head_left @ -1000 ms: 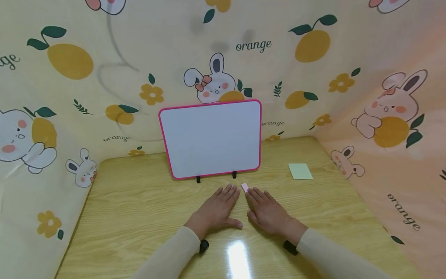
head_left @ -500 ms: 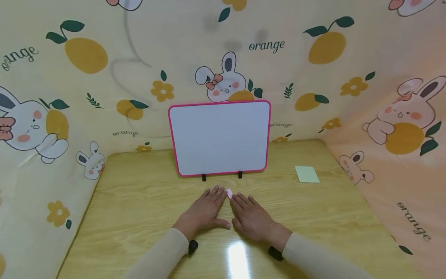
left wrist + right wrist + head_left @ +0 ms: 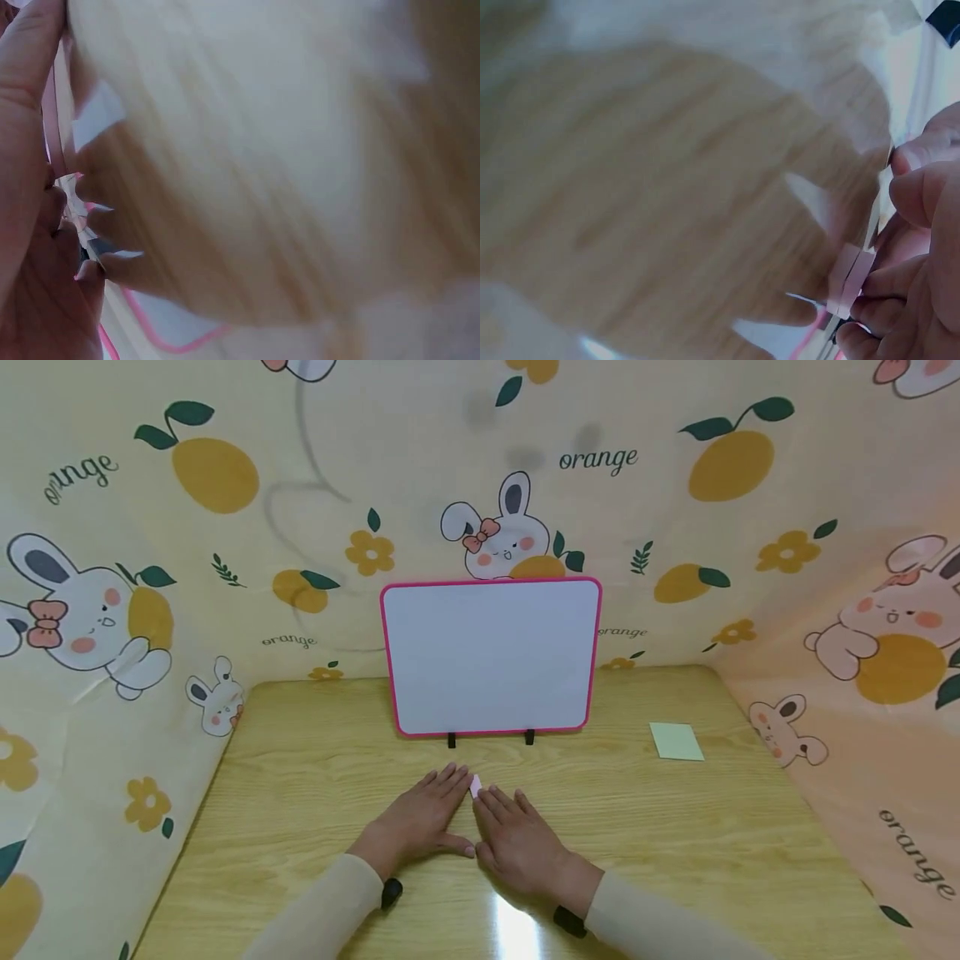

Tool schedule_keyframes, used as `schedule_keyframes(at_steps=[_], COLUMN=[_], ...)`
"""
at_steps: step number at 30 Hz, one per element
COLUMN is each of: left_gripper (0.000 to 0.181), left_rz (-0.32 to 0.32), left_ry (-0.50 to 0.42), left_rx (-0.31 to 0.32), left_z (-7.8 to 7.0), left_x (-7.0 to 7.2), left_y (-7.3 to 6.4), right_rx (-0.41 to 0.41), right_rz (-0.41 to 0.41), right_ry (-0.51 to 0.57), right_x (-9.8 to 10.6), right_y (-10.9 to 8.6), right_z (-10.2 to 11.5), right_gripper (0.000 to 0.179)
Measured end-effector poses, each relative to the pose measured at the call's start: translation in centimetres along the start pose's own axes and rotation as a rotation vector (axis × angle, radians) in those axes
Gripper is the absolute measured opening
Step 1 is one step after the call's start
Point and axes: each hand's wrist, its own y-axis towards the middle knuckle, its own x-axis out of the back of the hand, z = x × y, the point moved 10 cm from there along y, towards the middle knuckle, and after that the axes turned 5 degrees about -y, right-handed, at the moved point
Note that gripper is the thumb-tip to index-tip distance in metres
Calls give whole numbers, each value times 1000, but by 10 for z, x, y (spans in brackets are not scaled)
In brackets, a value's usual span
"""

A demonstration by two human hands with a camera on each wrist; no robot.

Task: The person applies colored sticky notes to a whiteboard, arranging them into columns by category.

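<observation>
Between the fingertips of both hands lies a small pale pink rectangular piece, like folded paper (image 3: 476,786). My left hand (image 3: 420,814) is flat on the wooden table with straight fingers, its fingertips right at the left side of the pink piece. From the other side, the fingertips of my right hand (image 3: 521,843) lie over the near end of it, fingers straight and together. The two thumbs almost meet below. In the right wrist view the pink piece (image 3: 855,281) shows by the fingertips, mirrored in the glossy tabletop. The left wrist view shows the left hand (image 3: 34,225) from the side.
A whiteboard (image 3: 491,656) with a pink frame stands on black feet (image 3: 529,737) behind the hands. A pale green square sticky note (image 3: 677,741) lies to the right on the table (image 3: 300,810). Patterned cloth (image 3: 420,435) hangs round the back and sides.
Relative to the whiteboard, both hands and the pink piece have slid left and slightly nearer. The thumbs have come closer together. The head view has turned, shifting the background right.
</observation>
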Motion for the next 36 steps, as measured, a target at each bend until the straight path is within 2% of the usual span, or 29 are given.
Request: schedule_keyframes(at_steps=[4, 11, 16, 21, 24, 27, 30, 34, 36], left_gripper=[114, 115, 115, 115, 115, 115, 116, 117, 117], left_rz=[0, 4, -11, -13, -7, 0, 5, 1, 1], left_ry=[9, -28, -33, -37, -37, -32, -35, -38, -45], left_rx=[-13, -17, -24, -19, -15, -9, -1, 3, 5], left_z=[2, 4, 1, -1, -1, 1, 3, 5, 6], left_x=[0, 3, 4, 4, 2, 0, -1, -2, -2], left_y=[-1, -5, -6, -7, -5, -4, -3, -3, -3], right_rx=[8, 45, 61, 104, 146, 185, 196, 194, 206], right_rz=[4, -1, -29, -144, -250, -322, -318, -268, -259], right_ry=[10, -3, 50, 102, 54, -28, -78, -82, -73], right_x=[-1, 0, 5, 20, 30, 35, 34, 30, 30], right_y=[0, -2, -1, 8, 12, 15, 18, 21, 22], right_z=[4, 7, 1, -5, -6, -7, -9, -13, -12], right_gripper=[60, 57, 55, 34, 21, 18, 19, 29, 28])
